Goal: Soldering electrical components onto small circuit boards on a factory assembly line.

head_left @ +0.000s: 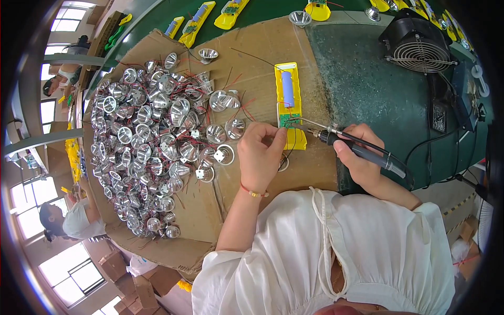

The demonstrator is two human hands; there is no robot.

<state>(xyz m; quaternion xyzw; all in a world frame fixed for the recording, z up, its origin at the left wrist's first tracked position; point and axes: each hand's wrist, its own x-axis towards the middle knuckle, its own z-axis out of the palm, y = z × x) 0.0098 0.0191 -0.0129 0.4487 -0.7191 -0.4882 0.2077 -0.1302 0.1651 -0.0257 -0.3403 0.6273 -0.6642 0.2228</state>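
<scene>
A yellow plastic housing (297,137) lies on the cardboard in front of me, with a purple cylindrical battery (287,89) and a small green circuit board (286,118) in it. My right hand (362,152) grips a soldering iron (375,158) with a thin metal feed tube along it. Its tip is at the circuit board. My left hand (262,152) is closed in a pinch at the board's left edge. Whatever is between those fingertips is too small to make out. Thin wires run from the housing's upper end and below the board.
A large heap of silver reflector cups (142,136) with red wires fills the cardboard's left side. A black fan (417,44) with a round grille stands at the back right, near black cables (436,139). More yellow housings (197,23) lie along the far edge. A person (79,215) sits at left.
</scene>
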